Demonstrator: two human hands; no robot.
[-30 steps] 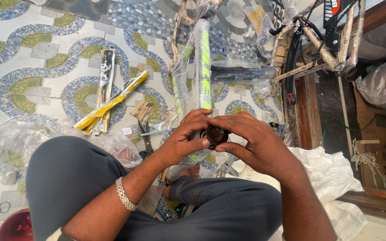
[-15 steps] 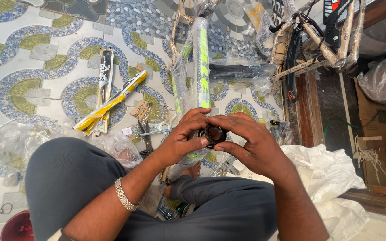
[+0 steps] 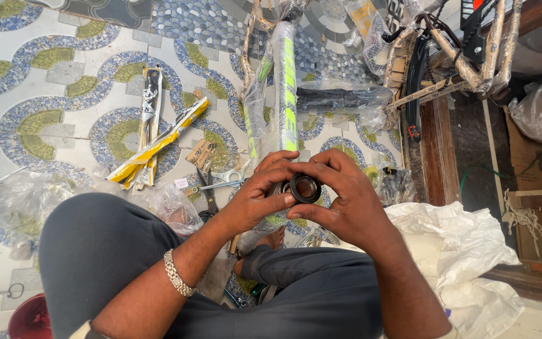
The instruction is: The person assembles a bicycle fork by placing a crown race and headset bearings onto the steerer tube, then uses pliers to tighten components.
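Both hands meet over the lap: the left hand [image 3: 252,201] and the right hand [image 3: 346,201] pinch a small black ring [image 3: 305,188] between fingertips, holding it against the near end of a plastic-wrapped bicycle frame tube [image 3: 285,88], apparently to keep it square. The ring looks hard, round and glossy; the tube is white and lime under crinkled film. Pliers [image 3: 210,191] lie on the patterned tile floor [image 3: 45,94].

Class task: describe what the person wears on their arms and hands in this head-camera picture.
Both forearms are bare, with no sleeves in view. The left wrist carries a silver chain-link bracelet. The left hand and the right hand are bare: no gloves, and no rings that I can make out.
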